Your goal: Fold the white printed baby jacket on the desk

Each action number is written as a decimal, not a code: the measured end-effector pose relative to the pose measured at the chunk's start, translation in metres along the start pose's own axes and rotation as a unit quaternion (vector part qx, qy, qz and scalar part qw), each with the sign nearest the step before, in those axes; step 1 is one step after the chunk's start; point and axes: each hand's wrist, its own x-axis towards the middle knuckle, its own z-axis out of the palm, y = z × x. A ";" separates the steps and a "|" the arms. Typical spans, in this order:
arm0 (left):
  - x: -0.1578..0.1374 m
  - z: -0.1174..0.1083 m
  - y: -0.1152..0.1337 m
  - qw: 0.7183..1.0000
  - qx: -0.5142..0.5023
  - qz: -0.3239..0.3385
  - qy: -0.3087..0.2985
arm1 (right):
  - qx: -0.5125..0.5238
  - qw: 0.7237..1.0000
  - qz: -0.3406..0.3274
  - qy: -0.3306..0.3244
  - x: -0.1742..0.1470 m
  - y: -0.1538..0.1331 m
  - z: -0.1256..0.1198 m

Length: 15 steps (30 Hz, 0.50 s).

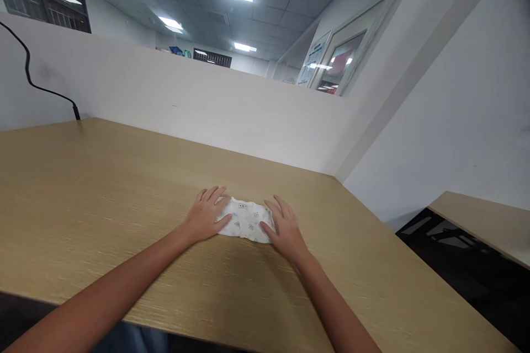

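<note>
A white cloth [247,222] with small printed figures lies flat on the wooden table [165,176], its shape a wide, low rectangle. It looks like a folded piece of fabric; its exact kind cannot be made out. My left hand [208,213] rests over the cloth's left end with the fingers spread and the thumb on the fabric. On the right end lies my right hand [284,227], also spread, its thumb touching the cloth. Both hands cover the cloth's side edges. A small patch with red marks shows near the far edge.
A low white partition [207,105] runs along the table's far edge and meets a white wall [439,110] at the right. A black cable [45,89] hangs at the far left. Another wooden surface [488,220] stands beyond the table's right edge.
</note>
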 end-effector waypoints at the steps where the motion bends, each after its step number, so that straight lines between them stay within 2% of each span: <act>1: -0.001 0.001 0.000 1.000 -0.002 0.004 -0.004 | -0.003 1.000 -0.001 -0.004 -0.001 0.000 0.003; 6: -0.003 0.003 0.004 1.000 -0.005 0.005 -0.007 | -0.024 1.000 -0.002 -0.005 -0.002 -0.004 0.010; 15: -0.001 0.000 0.008 1.000 0.001 0.017 0.002 | -0.052 0.998 0.014 0.041 0.000 -0.012 0.008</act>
